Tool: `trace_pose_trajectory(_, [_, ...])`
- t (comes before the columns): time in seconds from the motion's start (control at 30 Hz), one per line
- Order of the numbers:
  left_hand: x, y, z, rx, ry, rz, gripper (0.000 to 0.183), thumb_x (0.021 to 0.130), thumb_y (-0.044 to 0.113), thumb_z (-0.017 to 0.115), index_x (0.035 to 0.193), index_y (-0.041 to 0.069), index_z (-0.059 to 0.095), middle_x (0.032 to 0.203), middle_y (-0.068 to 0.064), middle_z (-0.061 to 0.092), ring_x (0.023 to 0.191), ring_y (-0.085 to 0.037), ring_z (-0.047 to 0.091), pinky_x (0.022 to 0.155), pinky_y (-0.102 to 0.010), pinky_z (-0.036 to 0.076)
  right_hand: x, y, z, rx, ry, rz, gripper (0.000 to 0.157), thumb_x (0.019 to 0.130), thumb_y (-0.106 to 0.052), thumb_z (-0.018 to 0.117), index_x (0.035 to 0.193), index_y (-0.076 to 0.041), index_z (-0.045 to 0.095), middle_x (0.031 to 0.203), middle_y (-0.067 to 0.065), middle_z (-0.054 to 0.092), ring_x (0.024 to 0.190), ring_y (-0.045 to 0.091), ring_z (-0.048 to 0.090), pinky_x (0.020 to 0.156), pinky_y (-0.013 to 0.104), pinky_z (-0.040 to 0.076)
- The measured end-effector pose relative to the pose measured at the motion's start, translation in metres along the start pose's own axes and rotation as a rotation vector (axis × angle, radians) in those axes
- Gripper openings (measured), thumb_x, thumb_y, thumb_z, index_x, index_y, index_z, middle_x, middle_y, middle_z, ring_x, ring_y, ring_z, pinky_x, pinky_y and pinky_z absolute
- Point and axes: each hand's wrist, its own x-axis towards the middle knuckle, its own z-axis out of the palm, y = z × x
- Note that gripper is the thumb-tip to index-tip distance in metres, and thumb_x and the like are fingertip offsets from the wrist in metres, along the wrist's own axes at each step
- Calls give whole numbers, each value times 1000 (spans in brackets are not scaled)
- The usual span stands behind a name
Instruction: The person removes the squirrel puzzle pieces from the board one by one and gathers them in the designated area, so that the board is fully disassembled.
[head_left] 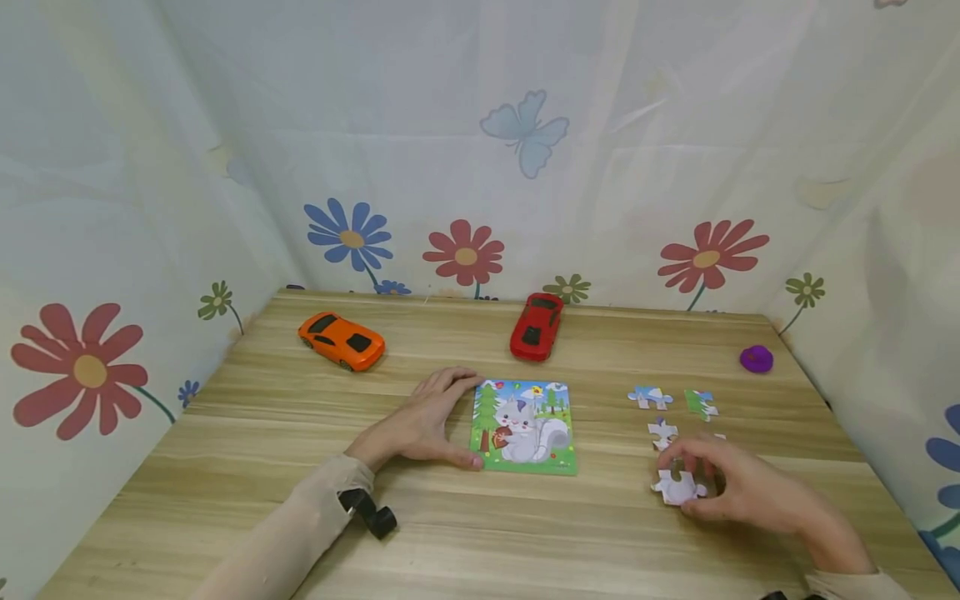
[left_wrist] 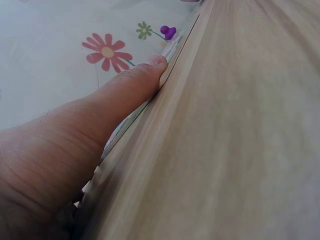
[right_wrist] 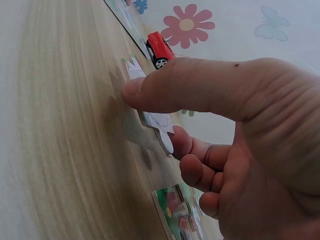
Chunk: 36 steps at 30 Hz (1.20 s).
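A flat square picture board [head_left: 522, 427] shows a grey squirrel with a nut among trees. My left hand [head_left: 423, 421] rests at its left side with thumb and fingers spread, fingertips at the two left corners. The left wrist view shows the straight thumb [left_wrist: 125, 87] along the board's edge. To the right, my right hand [head_left: 750, 483] pinches a mostly white jigsaw piece [head_left: 677, 487] between thumb and fingers. The right wrist view has this piece [right_wrist: 159, 120] tilted over the table. Just beyond that hand lie loose jigsaw pieces [head_left: 649, 397], several in all, some partly hidden by it.
An orange toy car [head_left: 343, 340] stands at the back left of the wooden table [head_left: 480, 533], and a red toy car [head_left: 537, 327] behind the board. A small purple object [head_left: 757, 359] lies near the right edge. Flower-printed curtains [head_left: 390, 150] enclose the back and sides.
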Motion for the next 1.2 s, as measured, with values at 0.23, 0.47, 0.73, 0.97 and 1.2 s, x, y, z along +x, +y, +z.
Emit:
trace_pose_trajectory(0.23, [-1,0,-1,-11,1,5,135,71,86,88,176,22,32,178,-6,29,164,-30,26,135,-61,23,1,0,1,-12,-11,15,49,88,-8,94,128,-21,70,99,-4,58,81,14,54,62,27,48])
trace_pose_trajectory(0.47, [0,0,-1,-6,-1,0,135,71,86,88,176,22,32,178,-5,29,164,-30,27,135,-61,24,1,0,2,-11,-18,38,49,87,-9,94,127,-22,71,101,-3,58,84,12,53,63,27,48])
trace_pose_trajectory(0.73, [0,0,-1,-10,2,0,135,71,85,89,176,20,34,177,-5,30,164,-30,27,134,-61,24,1,-1,1,-38,-18,66,46,88,-14,95,126,-23,70,103,-2,56,88,12,52,67,27,46])
trace_pose_trajectory(0.97, [0,0,-1,-10,1,-6,135,71,86,88,176,21,34,177,-5,31,163,-31,28,134,-61,25,0,-3,1,-42,-14,88,50,88,-16,95,130,-18,69,104,0,55,90,10,51,68,27,46])
trace_pose_trajectory(1.2, [0,1,-1,-7,-1,-11,135,71,86,88,176,21,34,177,-5,31,163,-30,28,134,-61,26,0,-4,1,-11,-20,103,53,89,-16,95,134,-15,67,104,1,54,84,14,52,66,28,47])
